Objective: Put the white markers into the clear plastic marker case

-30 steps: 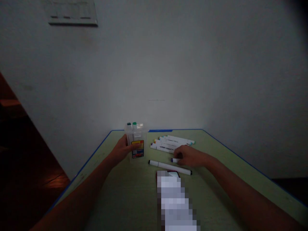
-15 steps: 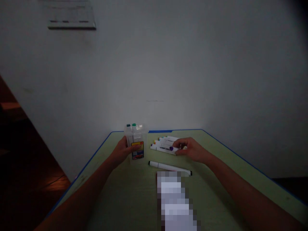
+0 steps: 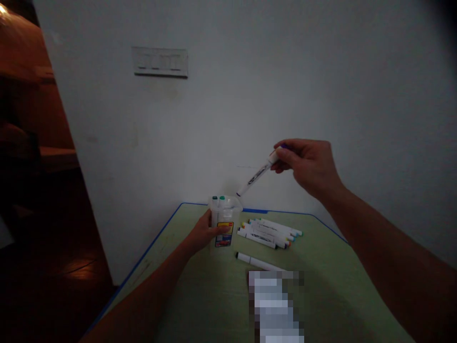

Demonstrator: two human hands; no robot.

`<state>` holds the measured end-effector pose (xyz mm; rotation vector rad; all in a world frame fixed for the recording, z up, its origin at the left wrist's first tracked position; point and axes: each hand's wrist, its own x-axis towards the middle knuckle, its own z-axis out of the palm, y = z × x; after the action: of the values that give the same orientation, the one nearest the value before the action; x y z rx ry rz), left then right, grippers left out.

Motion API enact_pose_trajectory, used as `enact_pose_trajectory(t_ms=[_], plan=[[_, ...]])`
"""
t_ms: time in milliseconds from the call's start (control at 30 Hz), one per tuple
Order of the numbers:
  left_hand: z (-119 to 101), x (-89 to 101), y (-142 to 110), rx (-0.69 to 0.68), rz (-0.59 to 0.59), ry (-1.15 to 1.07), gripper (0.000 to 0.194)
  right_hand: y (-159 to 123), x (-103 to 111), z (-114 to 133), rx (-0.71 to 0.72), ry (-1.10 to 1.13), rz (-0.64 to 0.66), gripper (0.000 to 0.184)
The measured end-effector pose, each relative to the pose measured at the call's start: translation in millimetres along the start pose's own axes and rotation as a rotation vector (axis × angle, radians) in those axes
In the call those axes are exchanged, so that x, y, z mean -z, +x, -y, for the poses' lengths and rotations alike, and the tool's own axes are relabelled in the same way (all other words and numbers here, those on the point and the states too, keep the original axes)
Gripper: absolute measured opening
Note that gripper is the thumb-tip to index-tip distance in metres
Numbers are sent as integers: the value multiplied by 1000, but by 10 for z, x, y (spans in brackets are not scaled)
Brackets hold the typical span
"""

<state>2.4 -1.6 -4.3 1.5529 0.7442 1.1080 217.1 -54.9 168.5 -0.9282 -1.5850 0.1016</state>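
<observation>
My left hand (image 3: 205, 233) is wrapped round the left side of a clear plastic container (image 3: 238, 207), thumb across its printed label (image 3: 224, 234). Two markers with dark teal and green ends (image 3: 222, 198) stand upright inside. Up in the air to the right, my right hand (image 3: 309, 164) pinches a white marker (image 3: 257, 175) with a purple end. The marker slants down to the left, its lower tip just above and right of the container's rim. Several white markers with coloured ends (image 3: 271, 233) lie in a bunch on the table, right of the container.
A single black-ended marker (image 3: 259, 263) lies nearer me on the green table (image 3: 200, 300), which has a blue edge. In front of it is a pixelated pale patch (image 3: 276, 309). The wall (image 3: 228, 105) rises behind the table and carries a switch plate (image 3: 160, 62).
My right hand has lifted a purple-ended marker from the bunch, up and tilted towards the container. My left hand keeps its hold. The camera view has shifted up and left.
</observation>
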Motion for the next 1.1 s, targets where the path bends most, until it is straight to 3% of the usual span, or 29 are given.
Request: enact_pose_trajectory(t_ms=[133, 267, 367, 533, 833, 1100], plan=[[19, -4, -5, -4, 0, -26, 59, 141, -418, 98, 0, -324, 267, 15], [41, -6, -2, -10, 3, -42, 58, 45, -793, -34, -76, -521, 471, 15], [63, -3, 10, -26, 10, -44, 58, -40, -947, -123, -73, -590, 564, 16], [118, 17, 36, -28, -3, -18, 56, -82, -1028, -165, -106, -723, 712, 17], [86, -8, 26, -30, -1, -23, 53, -98, -1051, -110, 25, -904, 814, 18], [116, 11, 50, -40, -12, 8, 57, -154, -1044, -157, 111, -986, 786, 17]])
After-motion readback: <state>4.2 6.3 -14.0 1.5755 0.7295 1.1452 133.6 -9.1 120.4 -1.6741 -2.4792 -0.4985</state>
